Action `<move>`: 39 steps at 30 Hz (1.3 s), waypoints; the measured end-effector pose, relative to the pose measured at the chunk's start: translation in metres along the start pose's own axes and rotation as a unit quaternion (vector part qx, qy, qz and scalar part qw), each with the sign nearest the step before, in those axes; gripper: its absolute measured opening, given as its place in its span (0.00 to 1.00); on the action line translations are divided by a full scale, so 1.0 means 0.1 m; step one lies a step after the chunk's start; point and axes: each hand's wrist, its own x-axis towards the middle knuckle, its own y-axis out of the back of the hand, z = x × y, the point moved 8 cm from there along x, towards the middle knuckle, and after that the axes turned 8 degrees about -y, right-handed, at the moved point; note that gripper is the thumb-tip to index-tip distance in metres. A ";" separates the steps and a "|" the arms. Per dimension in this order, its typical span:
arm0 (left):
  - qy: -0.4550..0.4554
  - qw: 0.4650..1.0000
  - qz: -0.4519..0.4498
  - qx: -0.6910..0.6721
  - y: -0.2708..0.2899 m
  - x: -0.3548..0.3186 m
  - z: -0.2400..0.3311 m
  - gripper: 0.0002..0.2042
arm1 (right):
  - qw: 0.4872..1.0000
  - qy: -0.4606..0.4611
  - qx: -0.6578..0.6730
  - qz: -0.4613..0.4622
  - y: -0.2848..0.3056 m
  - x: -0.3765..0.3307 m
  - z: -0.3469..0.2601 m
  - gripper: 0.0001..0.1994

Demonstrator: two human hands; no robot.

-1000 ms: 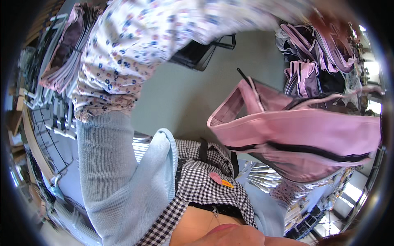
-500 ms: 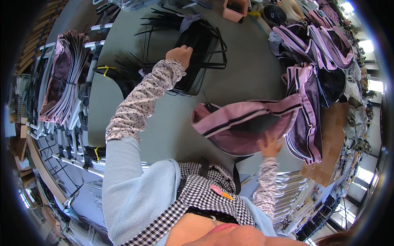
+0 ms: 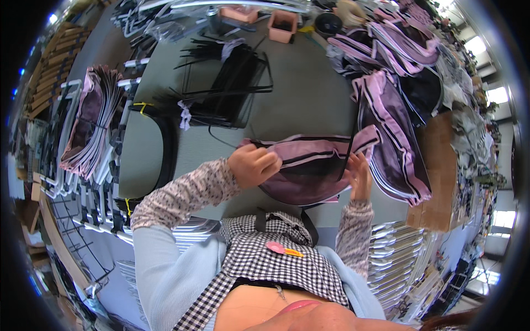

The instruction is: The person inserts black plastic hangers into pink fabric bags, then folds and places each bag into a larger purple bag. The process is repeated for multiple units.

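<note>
A pink fabric pouch piece with black trim is held over the grey table. My left hand is closed on its left end together with a thin black strip that trails off to the left. My right hand holds the pouch's right side, fingers spread along it, touching a thin black strip that runs upward.
A heap of black strips lies at the table's middle back. Pink and black pouch pieces pile up on the right. Stacked pink pieces sit on a rack at left. Small orange trays stand at the back.
My left hand came back from the heap of black strips to the pouch's left end, bringing a strip. The pouch now sits lower and nearer to me.
</note>
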 end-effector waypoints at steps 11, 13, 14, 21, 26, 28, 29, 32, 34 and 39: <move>0.534 0.741 0.284 -0.292 0.38 -0.73 -0.16 0.22 | 0.964 0.042 0.187 -0.182 0.16 -0.16 -0.16 0.23; 0.496 0.527 0.336 -0.603 -0.07 -0.74 0.06 0.26 | 0.967 0.024 0.189 -0.169 0.31 -0.05 0.04 0.22; 0.407 0.491 0.330 -0.696 -0.13 -0.55 0.22 0.26 | 0.969 0.018 0.191 -0.156 0.42 -0.01 0.15 0.22; 0.309 0.461 0.210 -0.805 -0.15 0.39 1.05 0.19 | 0.967 0.219 -0.068 0.111 1.15 0.74 0.63 0.25; 0.374 0.506 0.064 -0.775 -0.29 0.36 1.24 0.19 | 0.905 0.089 0.389 -0.147 -0.22 -0.37 -1.30 0.31; 0.378 0.505 0.030 -0.775 -0.34 0.32 1.26 0.21 | 0.893 0.073 0.380 -0.230 -0.46 -0.61 -1.68 0.29; 0.374 0.505 0.023 -0.777 -0.32 0.32 1.25 0.20 | 0.858 0.095 0.368 -0.344 -0.49 -0.61 -1.77 0.28; 0.382 0.505 -0.002 -0.774 -0.24 0.28 1.19 0.21 | 0.888 0.140 0.236 -0.368 -0.65 -0.84 -1.85 0.27; 0.387 0.509 -0.022 -0.768 -0.28 0.24 1.22 0.21 | 0.931 0.133 0.115 -0.320 -0.80 -0.98 -1.92 0.27; 0.398 0.500 -0.055 -0.767 -0.35 0.04 1.20 0.20 | 0.910 0.198 -0.107 -0.349 -1.29 -1.19 -1.94 0.27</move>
